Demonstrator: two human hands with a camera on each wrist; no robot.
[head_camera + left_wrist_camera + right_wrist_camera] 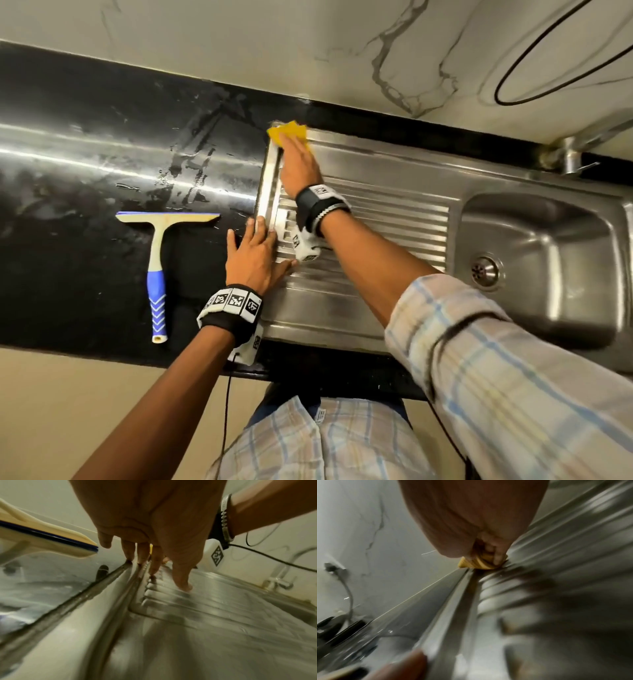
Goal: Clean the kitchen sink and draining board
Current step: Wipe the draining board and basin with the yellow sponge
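The steel draining board runs from the black counter to the sink basin on the right. My right hand reaches to the board's far left corner, fingers laid over a folded yellow cloth. In the right wrist view the thumb is tucked against the cloth, holding it down on the ribbed steel. My left hand lies flat and spread on the board's left rim; its fingertips touch the ridges.
A blue-and-cream squeegee lies on the wet black counter left of the board, its blade close to my left hand. The tap stands behind the basin, above the drain. A black cable loops on the marble wall.
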